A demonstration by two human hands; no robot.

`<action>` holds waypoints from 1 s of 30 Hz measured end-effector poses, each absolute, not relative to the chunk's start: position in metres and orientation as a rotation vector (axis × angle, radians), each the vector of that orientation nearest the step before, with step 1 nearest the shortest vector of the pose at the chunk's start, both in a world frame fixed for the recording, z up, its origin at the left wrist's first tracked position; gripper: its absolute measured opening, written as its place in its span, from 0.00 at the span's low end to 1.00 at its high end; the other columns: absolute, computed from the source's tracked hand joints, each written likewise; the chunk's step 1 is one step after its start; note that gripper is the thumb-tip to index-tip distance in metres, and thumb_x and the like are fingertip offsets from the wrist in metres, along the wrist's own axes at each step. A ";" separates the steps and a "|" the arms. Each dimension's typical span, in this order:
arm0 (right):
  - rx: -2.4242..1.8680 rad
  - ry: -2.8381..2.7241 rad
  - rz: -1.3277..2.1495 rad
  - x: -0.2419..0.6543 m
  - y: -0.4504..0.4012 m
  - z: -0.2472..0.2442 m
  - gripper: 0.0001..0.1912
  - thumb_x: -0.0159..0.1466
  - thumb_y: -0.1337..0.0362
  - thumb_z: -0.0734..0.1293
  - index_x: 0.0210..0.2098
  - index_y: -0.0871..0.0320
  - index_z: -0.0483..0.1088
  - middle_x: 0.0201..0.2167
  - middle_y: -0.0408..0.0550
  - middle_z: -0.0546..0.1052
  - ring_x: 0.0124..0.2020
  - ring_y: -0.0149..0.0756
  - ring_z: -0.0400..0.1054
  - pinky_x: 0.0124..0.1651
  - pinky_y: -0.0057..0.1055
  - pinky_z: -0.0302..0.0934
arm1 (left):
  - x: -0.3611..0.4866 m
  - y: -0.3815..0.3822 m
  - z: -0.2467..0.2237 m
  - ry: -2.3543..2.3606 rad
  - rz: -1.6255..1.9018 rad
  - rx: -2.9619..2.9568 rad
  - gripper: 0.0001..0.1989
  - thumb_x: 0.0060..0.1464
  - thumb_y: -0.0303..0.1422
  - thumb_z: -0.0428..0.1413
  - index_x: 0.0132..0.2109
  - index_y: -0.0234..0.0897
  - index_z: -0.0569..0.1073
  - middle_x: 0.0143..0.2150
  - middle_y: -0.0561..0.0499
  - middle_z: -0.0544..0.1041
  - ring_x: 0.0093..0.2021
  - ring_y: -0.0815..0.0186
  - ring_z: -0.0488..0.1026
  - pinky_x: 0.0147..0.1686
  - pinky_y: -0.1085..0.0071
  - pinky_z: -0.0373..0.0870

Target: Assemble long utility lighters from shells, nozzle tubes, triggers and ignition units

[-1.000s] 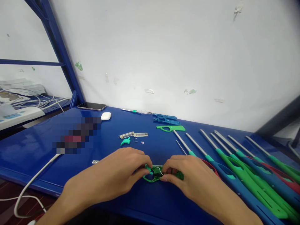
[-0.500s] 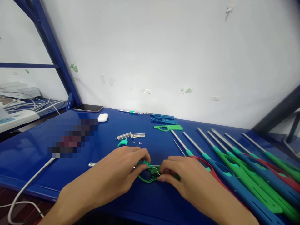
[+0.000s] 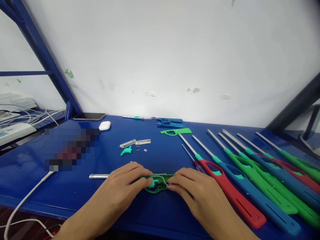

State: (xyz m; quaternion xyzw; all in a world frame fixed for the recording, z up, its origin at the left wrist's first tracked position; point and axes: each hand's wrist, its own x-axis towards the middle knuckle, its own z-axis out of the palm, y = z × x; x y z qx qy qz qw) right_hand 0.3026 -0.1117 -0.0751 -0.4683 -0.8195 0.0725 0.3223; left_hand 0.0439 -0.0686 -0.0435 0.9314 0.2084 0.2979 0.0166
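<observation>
Before me on the blue table, an opened green long-reach lighter [image 3: 157, 191] lies between my hands, its inside facing up. My left hand [image 3: 125, 186] is closed over its front end, with thumb and finger at a teal trigger [image 3: 152, 183]. A silver lighter tube [image 3: 98, 176] sticks out to the left from under that hand. White wires [image 3: 164, 181] run across the green half-shell toward my right hand [image 3: 193, 186]. The right thumb and fingers pinch the handle end, which they largely hide. Whether they also grip a wire, I cannot tell.
Whole lighters, such as a red one [image 3: 225, 186], lie to the right beside a screwdriver [image 3: 193, 160]. Farther back are a green half-shell [image 3: 183, 131], blue half-shells [image 3: 171, 123], clear fuel tanks [image 3: 135, 142] and a loose teal trigger [image 3: 126, 151]. Left: phone [image 3: 89, 116], white case [image 3: 104, 125].
The teal trigger now sits lower, within the shell's finger loop, where my left fingers held it higher before. More of the silver tube shows on the left. The view has shifted slightly.
</observation>
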 end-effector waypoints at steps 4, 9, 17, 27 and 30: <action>-1.204 -2.127 0.177 0.302 -0.113 -0.074 0.10 0.76 0.66 0.65 0.42 0.53 0.79 0.38 0.43 0.82 0.37 0.36 0.78 0.43 0.30 0.69 | 0.048 -0.069 -0.041 0.625 0.982 2.904 0.19 0.80 0.32 0.42 0.52 0.38 0.78 0.48 0.50 0.83 0.44 0.66 0.78 0.47 0.71 0.75; -1.192 -2.106 0.188 0.300 -0.115 -0.073 0.11 0.77 0.65 0.64 0.41 0.53 0.78 0.37 0.43 0.82 0.36 0.36 0.78 0.43 0.30 0.69 | 0.051 -0.072 -0.041 0.641 0.979 2.847 0.21 0.80 0.35 0.39 0.53 0.42 0.78 0.47 0.54 0.84 0.44 0.70 0.80 0.48 0.76 0.75; -1.148 -2.114 0.218 0.300 -0.115 -0.074 0.10 0.77 0.65 0.64 0.43 0.53 0.77 0.38 0.42 0.82 0.37 0.36 0.77 0.43 0.32 0.70 | 0.047 -0.076 -0.054 0.721 0.816 2.852 0.16 0.79 0.30 0.42 0.55 0.39 0.75 0.49 0.49 0.81 0.45 0.67 0.77 0.48 0.73 0.74; -1.138 -2.131 0.241 0.301 -0.115 -0.075 0.08 0.75 0.68 0.66 0.41 0.55 0.77 0.37 0.42 0.81 0.36 0.35 0.74 0.42 0.32 0.69 | 0.050 -0.077 -0.053 0.750 0.859 2.805 0.14 0.78 0.29 0.44 0.49 0.38 0.75 0.42 0.50 0.77 0.38 0.67 0.73 0.38 0.73 0.70; -1.151 -2.130 0.237 0.301 -0.118 -0.073 0.09 0.76 0.67 0.65 0.41 0.54 0.77 0.37 0.42 0.81 0.36 0.36 0.74 0.41 0.33 0.69 | 0.049 -0.077 -0.055 0.771 0.846 2.800 0.15 0.78 0.28 0.43 0.47 0.37 0.75 0.41 0.49 0.76 0.38 0.66 0.71 0.39 0.71 0.70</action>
